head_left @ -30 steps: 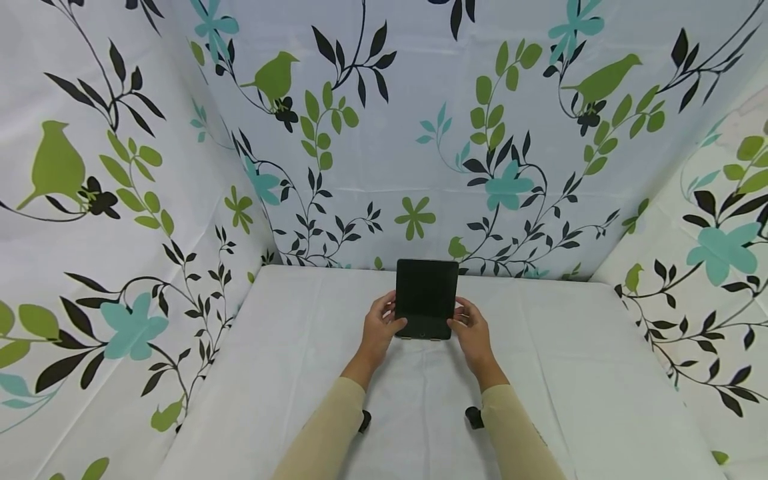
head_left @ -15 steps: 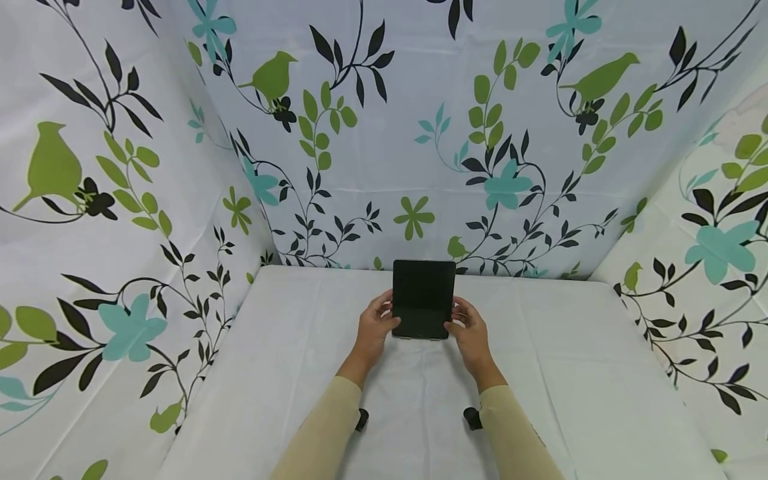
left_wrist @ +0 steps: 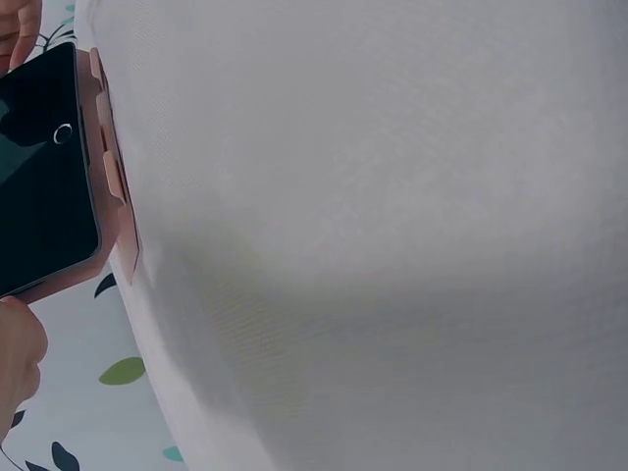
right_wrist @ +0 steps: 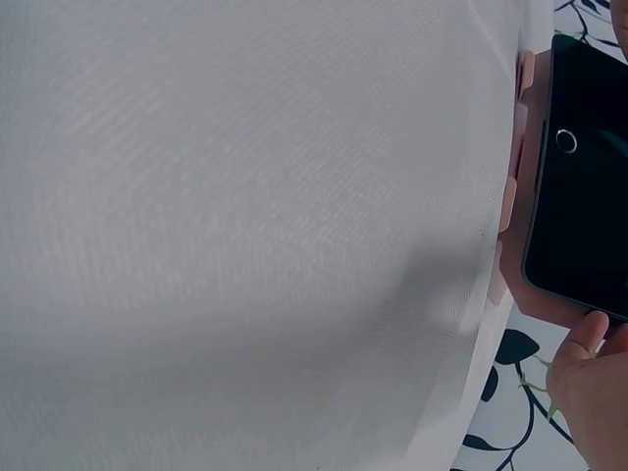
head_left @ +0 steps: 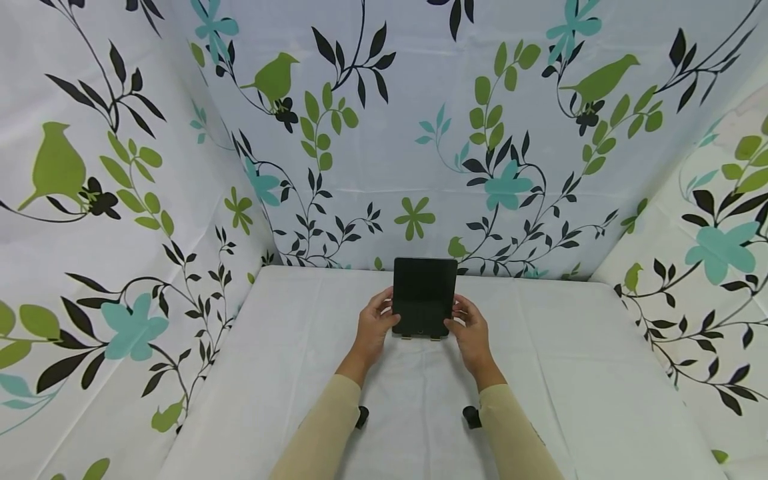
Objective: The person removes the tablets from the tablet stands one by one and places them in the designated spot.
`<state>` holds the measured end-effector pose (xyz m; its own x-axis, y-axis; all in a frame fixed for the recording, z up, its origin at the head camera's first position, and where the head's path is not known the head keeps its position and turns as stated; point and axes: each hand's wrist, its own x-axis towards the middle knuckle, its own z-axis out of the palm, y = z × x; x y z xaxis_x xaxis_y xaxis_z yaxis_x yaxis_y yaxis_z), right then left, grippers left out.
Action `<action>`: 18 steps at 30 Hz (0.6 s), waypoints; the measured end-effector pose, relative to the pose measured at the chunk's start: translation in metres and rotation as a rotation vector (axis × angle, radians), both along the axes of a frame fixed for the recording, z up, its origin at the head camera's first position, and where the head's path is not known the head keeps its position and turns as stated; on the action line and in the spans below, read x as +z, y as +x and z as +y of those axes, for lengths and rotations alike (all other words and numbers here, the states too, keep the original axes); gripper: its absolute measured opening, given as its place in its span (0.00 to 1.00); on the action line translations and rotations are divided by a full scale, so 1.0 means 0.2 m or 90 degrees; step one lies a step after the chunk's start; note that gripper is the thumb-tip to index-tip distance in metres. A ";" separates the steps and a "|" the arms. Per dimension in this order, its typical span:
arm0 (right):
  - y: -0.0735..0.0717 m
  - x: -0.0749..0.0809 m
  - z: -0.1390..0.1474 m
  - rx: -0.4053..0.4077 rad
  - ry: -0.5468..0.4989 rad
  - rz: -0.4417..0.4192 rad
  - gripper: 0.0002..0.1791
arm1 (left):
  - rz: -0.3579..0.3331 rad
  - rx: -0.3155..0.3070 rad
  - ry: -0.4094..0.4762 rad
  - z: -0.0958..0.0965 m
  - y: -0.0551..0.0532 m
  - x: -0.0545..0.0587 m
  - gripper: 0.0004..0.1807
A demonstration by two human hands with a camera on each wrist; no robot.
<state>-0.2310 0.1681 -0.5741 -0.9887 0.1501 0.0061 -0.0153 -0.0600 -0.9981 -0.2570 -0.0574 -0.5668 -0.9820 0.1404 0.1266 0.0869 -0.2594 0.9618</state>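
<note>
A black tablet [head_left: 424, 290] with a ring-shaped button near its lower edge leans back, upright, near the far side of the white table. Under and behind it, the wrist views show a pinkish stand [left_wrist: 115, 196] with small tabs along its front edge. My left hand [head_left: 373, 325] grips the lower left side, thumb at the front edge and fingers reaching behind. On the opposite side my right hand [head_left: 471, 331] holds the lower right edge in a similar way. The stand's back is hidden by the tablet.
A white cloth [head_left: 300, 373] covers the table. Hanging cloth [head_left: 384, 167] printed with birds, leaves and flowers encloses the back and both sides. Small black devices [head_left: 472, 417] sit at the wrists beneath the beige sleeves [head_left: 517, 433].
The tablet and both hands have shifted very slightly left since a second ago. The tablet's tilt has varied a little: its screen reflection vanished, then came back, and more of the stand's tabs shows below.
</note>
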 end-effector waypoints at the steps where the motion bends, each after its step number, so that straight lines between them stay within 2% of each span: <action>1: 0.00 0.00 0.00 -0.001 0.000 0.000 0.33 | 0.000 0.000 0.001 0.00 0.00 0.00 0.35; 7: 0.00 0.01 -0.01 -0.013 0.003 -0.003 0.33 | 0.007 -0.004 0.003 0.00 0.00 0.01 0.35; 11: -0.01 0.01 -0.01 -0.025 0.002 0.016 0.33 | 0.013 -0.006 0.008 0.00 0.00 0.02 0.35; 18: -0.02 0.03 -0.04 -0.073 0.006 0.039 0.31 | 0.031 -0.009 0.023 0.01 -0.02 0.03 0.34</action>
